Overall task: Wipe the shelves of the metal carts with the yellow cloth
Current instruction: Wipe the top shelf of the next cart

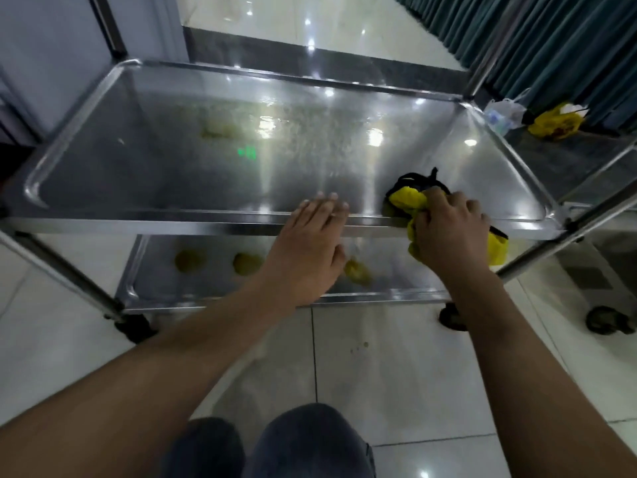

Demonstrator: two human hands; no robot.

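A shiny metal cart stands in front of me, its top shelf a shallow tray with a raised rim. My right hand grips a bunched yellow cloth with black trim, pressing it on the shelf's near right part at the front rim. My left hand rests flat, fingers spread, on the front rim near the middle. The lower shelf shows under the top one, with yellowish blotches on it, partly hidden by my left forearm.
A second metal cart stands close on the right, with its wheel on the tiled floor. A yellow bag and a white plastic bag lie beyond the right end, by a green curtain. A grey wall is at far left.
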